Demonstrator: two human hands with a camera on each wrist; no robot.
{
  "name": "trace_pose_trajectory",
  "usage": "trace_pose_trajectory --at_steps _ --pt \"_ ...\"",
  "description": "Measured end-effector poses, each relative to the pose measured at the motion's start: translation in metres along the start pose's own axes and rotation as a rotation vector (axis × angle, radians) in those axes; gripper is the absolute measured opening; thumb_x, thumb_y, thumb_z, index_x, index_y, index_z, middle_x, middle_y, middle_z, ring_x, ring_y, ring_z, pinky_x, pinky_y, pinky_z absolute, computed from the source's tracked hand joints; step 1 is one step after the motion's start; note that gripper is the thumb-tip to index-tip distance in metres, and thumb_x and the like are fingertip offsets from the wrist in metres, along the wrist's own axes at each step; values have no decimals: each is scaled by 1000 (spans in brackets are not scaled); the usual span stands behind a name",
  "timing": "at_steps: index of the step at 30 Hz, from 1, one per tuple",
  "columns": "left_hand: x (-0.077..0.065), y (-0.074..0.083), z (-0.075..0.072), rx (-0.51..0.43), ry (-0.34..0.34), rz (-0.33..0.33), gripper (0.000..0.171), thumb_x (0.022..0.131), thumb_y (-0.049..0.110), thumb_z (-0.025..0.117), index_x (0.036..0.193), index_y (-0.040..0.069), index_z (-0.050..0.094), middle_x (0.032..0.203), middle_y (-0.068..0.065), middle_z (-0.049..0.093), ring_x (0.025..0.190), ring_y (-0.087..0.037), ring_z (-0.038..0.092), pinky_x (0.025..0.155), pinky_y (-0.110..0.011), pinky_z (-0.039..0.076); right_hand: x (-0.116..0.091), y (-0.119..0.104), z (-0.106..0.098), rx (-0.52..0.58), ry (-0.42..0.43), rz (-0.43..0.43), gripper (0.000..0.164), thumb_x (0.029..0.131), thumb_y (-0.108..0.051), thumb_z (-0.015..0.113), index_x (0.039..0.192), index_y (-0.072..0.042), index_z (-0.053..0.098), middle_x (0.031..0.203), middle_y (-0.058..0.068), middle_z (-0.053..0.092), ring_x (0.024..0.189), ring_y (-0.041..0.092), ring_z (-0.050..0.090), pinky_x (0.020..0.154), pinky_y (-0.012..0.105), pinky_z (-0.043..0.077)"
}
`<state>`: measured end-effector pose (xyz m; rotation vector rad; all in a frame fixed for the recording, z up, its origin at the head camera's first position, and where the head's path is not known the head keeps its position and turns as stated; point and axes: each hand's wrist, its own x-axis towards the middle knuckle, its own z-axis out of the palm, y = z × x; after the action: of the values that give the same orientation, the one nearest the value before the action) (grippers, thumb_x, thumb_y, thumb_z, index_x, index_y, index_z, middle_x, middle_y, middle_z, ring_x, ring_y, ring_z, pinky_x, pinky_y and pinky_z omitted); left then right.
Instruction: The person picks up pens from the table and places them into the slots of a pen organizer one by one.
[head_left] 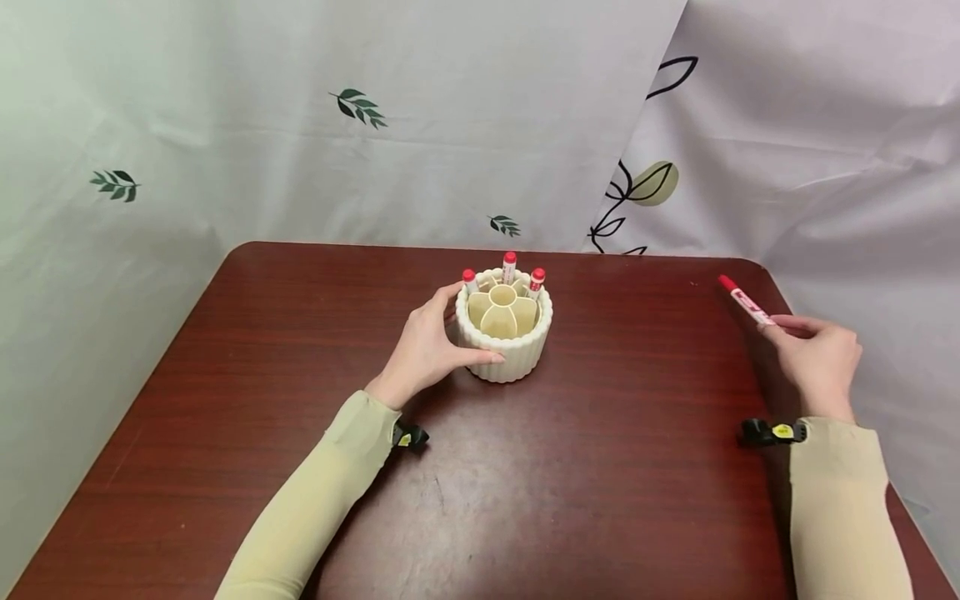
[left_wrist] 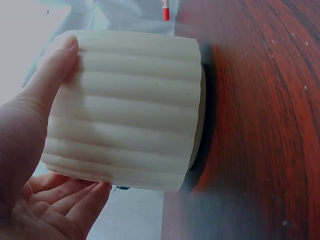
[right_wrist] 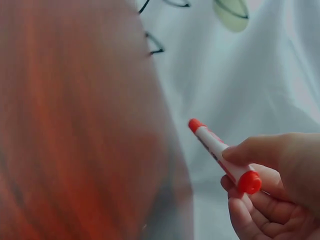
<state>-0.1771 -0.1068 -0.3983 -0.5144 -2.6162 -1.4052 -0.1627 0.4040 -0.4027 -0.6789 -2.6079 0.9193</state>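
Note:
A cream ribbed pen holder (head_left: 517,358) with several petal-shaped compartments stands on the table, with three red-capped markers upright along its far side. My left hand (head_left: 427,337) grips its left side, thumb across the front and fingers around the back. In the left wrist view the ribbed wall of the pen holder (left_wrist: 130,105) lies between thumb and fingers. Over the table's right edge, my right hand (head_left: 817,358) pinches a white marker (head_left: 750,307) with a red cap, pointing up and left. The right wrist view shows the marker (right_wrist: 217,150) between thumb and fingers, its red end toward the camera.
The dark red-brown wooden table (head_left: 615,483) has rounded far corners. Behind it hangs a pale curtain (head_left: 420,167) with leaf prints, which also runs along both sides. Black bands (head_left: 772,432) with yellow labels sit at both wrists.

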Motion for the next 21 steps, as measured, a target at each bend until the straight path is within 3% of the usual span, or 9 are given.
trace_pose_trajectory --at_steps 3,7,13,21 --pt "0 -1 0 -19 1 7 113 58 48 99 149 11 45 138 1 59 121 -13 58 101 -30 48 -1 -10 -2 48 21 11 51 88 -48 74 120 -9 77 65 -38 47 85 2 46 73 21 35" --pt "0 -1 0 -29 3 16 112 57 46 100 149 11 46 138 1 60 120 -12 59 101 -29 49 -6 -25 -6 128 25 31 46 87 -47 76 120 -16 78 75 -34 54 85 -5 45 75 19 34" --pt "1 -3 1 -32 2 17 111 57 46 100 148 11 46 137 1 60 120 -11 59 100 -28 49 -14 -50 -12 255 48 21 40 85 -41 80 119 -20 79 84 -27 62 85 -1 51 68 19 39" --pt "1 -4 0 -45 -1 26 110 58 45 100 148 10 47 136 1 61 120 -10 60 101 -28 49 -23 -79 -14 451 36 -38 33 81 -25 88 112 -16 82 76 -15 69 68 5 59 58 13 46"
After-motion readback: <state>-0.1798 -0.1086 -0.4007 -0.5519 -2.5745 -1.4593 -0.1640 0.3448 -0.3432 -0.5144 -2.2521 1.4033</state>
